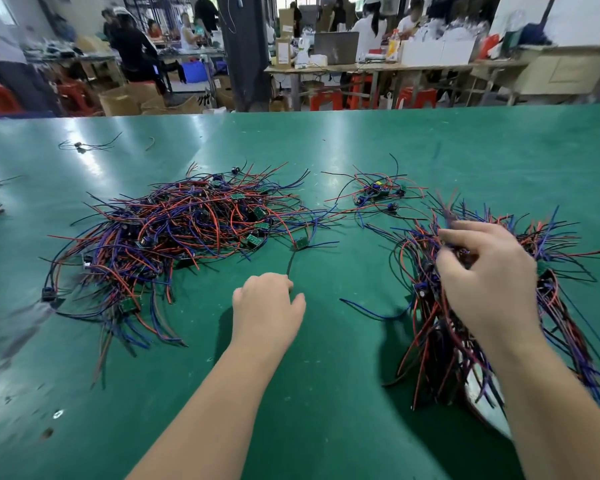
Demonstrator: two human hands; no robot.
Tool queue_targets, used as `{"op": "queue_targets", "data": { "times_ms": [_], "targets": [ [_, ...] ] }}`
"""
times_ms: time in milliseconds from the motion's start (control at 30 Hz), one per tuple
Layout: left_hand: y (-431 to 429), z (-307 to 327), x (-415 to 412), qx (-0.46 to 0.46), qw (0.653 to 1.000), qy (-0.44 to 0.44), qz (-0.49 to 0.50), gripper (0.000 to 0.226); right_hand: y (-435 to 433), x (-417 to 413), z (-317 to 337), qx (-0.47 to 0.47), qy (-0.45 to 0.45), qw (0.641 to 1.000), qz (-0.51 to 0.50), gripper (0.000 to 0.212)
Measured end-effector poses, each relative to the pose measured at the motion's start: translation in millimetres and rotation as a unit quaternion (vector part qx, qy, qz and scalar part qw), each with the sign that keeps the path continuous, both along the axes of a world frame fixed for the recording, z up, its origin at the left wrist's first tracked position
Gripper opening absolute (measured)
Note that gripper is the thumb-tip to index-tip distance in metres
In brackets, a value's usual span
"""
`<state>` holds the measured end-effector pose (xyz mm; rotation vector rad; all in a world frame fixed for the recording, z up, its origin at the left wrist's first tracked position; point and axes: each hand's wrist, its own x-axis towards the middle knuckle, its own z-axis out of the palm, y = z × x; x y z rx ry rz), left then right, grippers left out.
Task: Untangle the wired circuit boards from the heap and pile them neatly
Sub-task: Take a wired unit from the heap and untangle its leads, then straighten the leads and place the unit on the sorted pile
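Left hand (267, 303) pinches a dark wire (290, 263); right hand (482, 271) curls its fingers into the pile (440, 341) at 4 o'clock.
The left hand sits knuckles-up near 6 o'clock, forearm stretched out. Its wire runs straight to one small green board (301, 242) at the edge of the big tangled heap (174, 237) at 9 o'clock. The right hand arches over the pile, gripping red, blue and black strands. All of it lies on a glossy green table (326, 140). I count three gatherings of wired boards: heap, pile and a small cluster (378, 195) at 1 o'clock, plus one stray wired piece (84, 145) at 11. Beyond are people at benches, red stools and cardboard boxes.
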<state>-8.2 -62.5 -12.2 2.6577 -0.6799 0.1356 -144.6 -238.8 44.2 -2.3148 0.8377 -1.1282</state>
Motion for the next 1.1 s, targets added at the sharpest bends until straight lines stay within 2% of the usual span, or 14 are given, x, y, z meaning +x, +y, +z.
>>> {"op": "queue_targets", "data": {
  "times_ms": [67,167,233,333,467,567,733,800,867,933,1033,1100],
  "targets": [
    [4.2,3.7,3.7,-0.057,0.998,0.017,0.008,0.016,-7.8,-2.8,-0.3,0.032,0.049,0.998,-0.012,0.027],
    [9.5,7.8,6.2,-0.117,0.991,0.058,0.006,0.017,-6.2,-3.3,-1.3,0.048,0.034,0.998,0.008,0.025],
    [10.7,10.7,5.6,-0.127,0.986,0.106,-0.027,0.018,-2.5,-2.4,-0.8,0.057,0.006,0.998,0.027,0.021],
    [11.5,12.8,2.4,-0.095,0.981,0.156,-0.063,0.019,1.5,-1.5,-1.7,0.083,-0.005,0.996,0.042,0.020],
    [8.4,10.5,-3.6,-0.058,0.992,0.105,-0.032,0.008,3.1,-1.3,-0.6,0.095,-0.009,0.994,0.053,0.019],
    [2.5,6.0,-4.6,-0.010,0.999,0.022,-0.032,0.025,5.4,-0.2,-2.2,0.105,-0.017,0.992,0.064,0.018],
    [-4.4,1.1,3.4,0.030,0.999,-0.029,0.003,0.019,14.3,1.8,-3.8,0.140,-0.051,0.983,0.104,0.023],
    [-4.2,-0.9,4.9,-0.023,1.000,0.001,0.009,0.014,21.0,4.2,-1.7,0.233,-0.113,0.951,0.172,0.026],
    [-2.3,-1.2,5.5,-0.139,0.990,0.024,-0.018,0.007,29.1,5.9,0.2,0.346,-0.148,0.890,0.258,0.029],
    [-1.3,3.5,2.3,-0.263,0.963,0.028,-0.050,0.014,35.0,5.3,0.0,0.404,-0.097,0.850,0.325,0.032],
    [-2.2,12.6,-5.6,-0.418,0.901,0.088,-0.071,0.020,41.7,3.8,-3.9,0.383,0.038,0.840,0.382,0.029],
    [-3.6,18.0,-11.2,-0.492,0.850,0.161,-0.104,0.016,45.5,5.0,-8.1,0.362,0.079,0.842,0.392,0.026]
  ]
}}
